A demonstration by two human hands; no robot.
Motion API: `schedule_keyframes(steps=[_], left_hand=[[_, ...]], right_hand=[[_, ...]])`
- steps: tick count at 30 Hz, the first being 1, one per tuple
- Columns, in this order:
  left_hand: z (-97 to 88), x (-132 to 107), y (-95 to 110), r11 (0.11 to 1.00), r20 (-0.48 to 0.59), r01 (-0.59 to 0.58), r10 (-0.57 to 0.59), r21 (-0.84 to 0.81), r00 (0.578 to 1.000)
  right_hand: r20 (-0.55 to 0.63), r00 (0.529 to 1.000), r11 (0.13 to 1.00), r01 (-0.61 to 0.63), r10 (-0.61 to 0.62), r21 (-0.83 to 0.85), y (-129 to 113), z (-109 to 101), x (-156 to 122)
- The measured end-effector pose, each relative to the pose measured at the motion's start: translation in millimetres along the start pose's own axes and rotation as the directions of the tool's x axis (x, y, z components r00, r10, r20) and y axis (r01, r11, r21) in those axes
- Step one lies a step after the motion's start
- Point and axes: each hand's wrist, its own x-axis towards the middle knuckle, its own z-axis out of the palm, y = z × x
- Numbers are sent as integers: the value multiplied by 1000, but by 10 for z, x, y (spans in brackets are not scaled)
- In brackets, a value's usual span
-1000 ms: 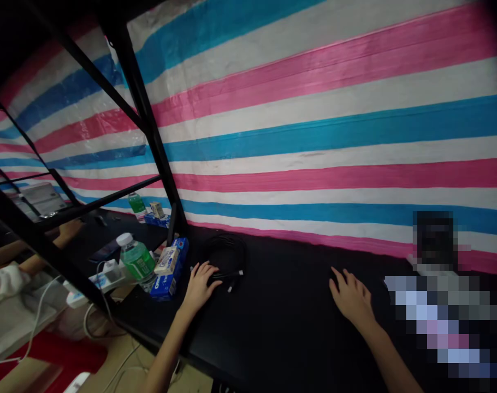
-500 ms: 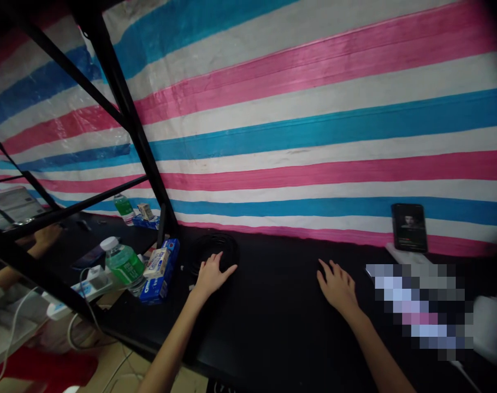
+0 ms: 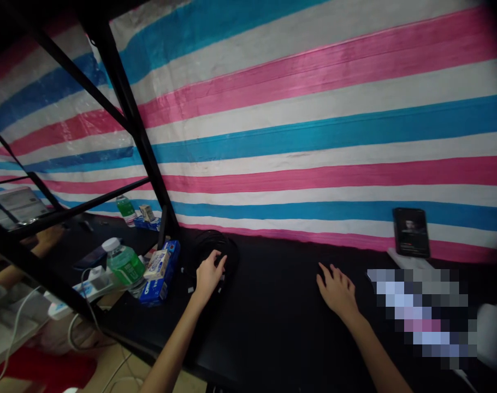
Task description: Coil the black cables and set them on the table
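My left hand [image 3: 208, 274] lies on a coil of black cable [image 3: 209, 244] at the back left of the black table [image 3: 273, 322], its fingers curled over the coil and the cable's plug ends. Whether it truly grips the cable is hard to see. My right hand [image 3: 337, 289] rests flat on the table top to the right, fingers spread, holding nothing. A dark phone [image 3: 411, 232] leans upright against the striped wall further right.
A blue biscuit box [image 3: 162, 273] with a small carton on it and a green water bottle [image 3: 125, 265] stand left of the cable. A black metal frame post [image 3: 129, 114] rises there. Another person's hand [image 3: 47, 237] shows beyond it. A white object [image 3: 492, 333] sits at the right edge.
My left hand slid along the cable coil, first spread flat on it, now curled over its near side. My right hand stayed flat, and the view shifted slightly.
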Motion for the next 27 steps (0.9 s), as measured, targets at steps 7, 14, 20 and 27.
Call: schedule_keyframes(steps=[7,14,20,27], left_hand=[[107,18,-58,997,86,-54,49,50,995],[104,-3,-41,1000,38,-21,21,-11,999],[-53,-12,-20,981,-110,11,-32,-192,993],[-509,-74,214,909,-477,-125,-89,-397,874]], right_hand=[[-2,1000,999,-1,1,44,17,15,0],[22,1000,998,1,-2,69,42,28,7],[27,1000,997,6,-8,78,41,39,16],[37,999,968,-16,7,249,-12,-83,-33]])
